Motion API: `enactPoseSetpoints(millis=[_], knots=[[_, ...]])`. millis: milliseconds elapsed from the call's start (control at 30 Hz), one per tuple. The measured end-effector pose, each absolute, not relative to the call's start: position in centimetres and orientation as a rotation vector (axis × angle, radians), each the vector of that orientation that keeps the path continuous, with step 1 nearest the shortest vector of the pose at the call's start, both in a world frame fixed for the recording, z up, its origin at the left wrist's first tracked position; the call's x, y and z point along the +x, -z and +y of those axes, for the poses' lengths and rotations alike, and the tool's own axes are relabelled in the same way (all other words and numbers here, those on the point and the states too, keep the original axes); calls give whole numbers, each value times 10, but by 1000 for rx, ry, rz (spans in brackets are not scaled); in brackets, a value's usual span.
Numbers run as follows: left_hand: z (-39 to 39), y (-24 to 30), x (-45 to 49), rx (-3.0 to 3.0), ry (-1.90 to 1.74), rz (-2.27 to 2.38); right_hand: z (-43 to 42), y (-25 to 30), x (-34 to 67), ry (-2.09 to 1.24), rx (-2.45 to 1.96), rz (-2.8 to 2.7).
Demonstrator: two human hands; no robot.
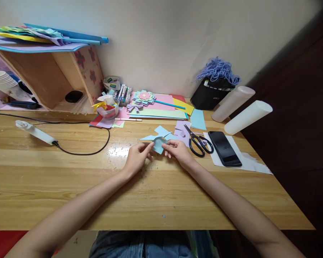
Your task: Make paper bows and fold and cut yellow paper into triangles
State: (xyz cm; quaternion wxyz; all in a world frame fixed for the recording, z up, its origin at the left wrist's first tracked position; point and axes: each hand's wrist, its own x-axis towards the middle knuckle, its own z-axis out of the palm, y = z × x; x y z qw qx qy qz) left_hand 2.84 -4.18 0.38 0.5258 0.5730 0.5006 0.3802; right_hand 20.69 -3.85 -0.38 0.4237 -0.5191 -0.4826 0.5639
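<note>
Between my two hands is a small piece of light blue paper (159, 146), held a little above the table. My left hand (139, 156) pinches its left edge between thumb and fingers. On the other side, my right hand (178, 152) grips the right edge the same way. Just behind the held piece lie light blue paper scraps (160, 130). To the right of them is a cut sheet of purple paper (181, 129). Black-handled scissors (197, 142) rest partly on that sheet, near my right hand.
A black phone (225, 148) lies on white paper at the right, before two white rolls (248, 117). At the back are a paper flower (144, 96), a tub of scraps (107, 110) and a black pouch of purple yarn (212, 94). A corded glue gun (35, 132) lies left, before a cardboard box (90, 71).
</note>
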Motion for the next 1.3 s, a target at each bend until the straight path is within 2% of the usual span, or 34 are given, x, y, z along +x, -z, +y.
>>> enactPoseSetpoints(millis=[133, 433, 733, 800, 900, 967, 1167, 1300], knots=[[-33, 1, 27, 1224, -876, 1157, -40, 5, 204, -1478, -1320, -1234], [-35, 2, 30, 1212, -859, 1151, -37, 9, 207, -1355, -1286, -1191], [-27, -6, 26, 1171, -800, 1185, -34, 0, 214, -1282, -1388, -1405], [-23, -7, 24, 1166, -822, 1208, -29, -8, 234, -1155, -1510, -1548], [-13, -11, 23, 1124, -857, 1230, -25, -19, 274, -593, -1958, -1758], [-4, -16, 27, 1120, -865, 1230, -27, -20, 295, -360, -2229, -1766], [18, -38, 54, 1246, -984, 1136, -31, -11, 301, -128, -2503, -1715], [23, -46, 64, 1286, -1020, 1122, -27, -14, 295, -156, -2521, -1805]])
